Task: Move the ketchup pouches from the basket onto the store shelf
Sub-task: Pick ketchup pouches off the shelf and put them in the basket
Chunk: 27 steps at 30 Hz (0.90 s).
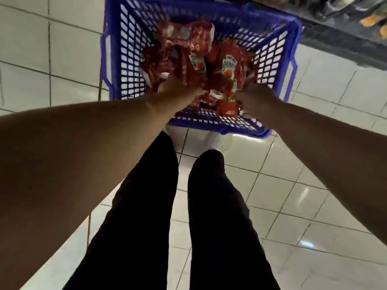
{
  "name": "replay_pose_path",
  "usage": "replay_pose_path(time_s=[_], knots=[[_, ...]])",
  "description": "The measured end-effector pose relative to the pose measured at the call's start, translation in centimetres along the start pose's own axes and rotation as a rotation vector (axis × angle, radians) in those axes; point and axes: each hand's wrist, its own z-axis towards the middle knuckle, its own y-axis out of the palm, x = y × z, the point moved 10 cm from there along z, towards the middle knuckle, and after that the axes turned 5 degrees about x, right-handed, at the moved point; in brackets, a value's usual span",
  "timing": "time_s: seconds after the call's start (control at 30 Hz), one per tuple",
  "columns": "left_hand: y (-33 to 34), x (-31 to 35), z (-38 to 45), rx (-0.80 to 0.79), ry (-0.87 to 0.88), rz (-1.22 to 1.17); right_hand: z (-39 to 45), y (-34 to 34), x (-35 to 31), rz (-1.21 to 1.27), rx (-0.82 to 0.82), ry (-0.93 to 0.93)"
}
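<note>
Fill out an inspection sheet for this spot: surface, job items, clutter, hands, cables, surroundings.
Surface: pale glossy floor tiles with dark grout.
Job items: blue basket stands on the floor, holding a loose heap of red pouches; none seen on the shelf yet.
Clutter: nothing seen.
Hands: left hand and right hand both reach into the basket among the pouches; fingers are hidden, so grip cannot be told.
Cables: nothing seen.
Surroundings: dark shelf at upper right, its goods blurred; the person's dark trouser legs below the basket.
</note>
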Motion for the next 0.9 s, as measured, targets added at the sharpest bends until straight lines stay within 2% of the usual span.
replay_pose_path(time_s=[0.17, 0.3, 0.37, 0.5, 0.57, 0.63, 0.73, 0.83, 0.9], knots=[[5.1, -3.2, 6.2, 0.058, -0.181, -0.091, 9.8, 4.1, -1.3, 0.203, 0.124, 0.030], [6.2, -3.6, 9.2, 0.179, -0.225, -0.224, 14.5, 5.0, -1.9, 0.113, 0.195, 0.018], [6.4, -3.7, 10.1, 0.187, -0.229, -0.233, 15.4, 4.3, -2.2, 0.098, 0.252, -0.006], [5.8, -4.0, 9.9, -0.016, -0.203, -0.309, 14.7, 3.1, -0.5, 0.254, 0.268, 0.038], [5.2, -4.8, 8.4, -0.167, -0.271, -0.419, 13.5, 3.3, 0.8, 0.327, 0.223, 0.076], [4.3, -5.3, 5.9, -0.291, -0.337, -0.533, 11.1, 3.9, 1.8, 0.487, 0.115, 0.127], [2.0, -5.3, 0.7, -0.394, -0.374, -0.690, 5.2, 4.6, 2.0, 0.691, -0.116, 0.195], [-1.0, -3.1, -6.0, -0.498, -0.318, -0.807, -2.5, 2.3, 0.0, 0.806, -0.217, 0.159], [-3.7, -0.5, -10.8, -0.553, -0.262, -0.851, -8.1, -0.6, -2.3, 0.841, -0.227, 0.065]])
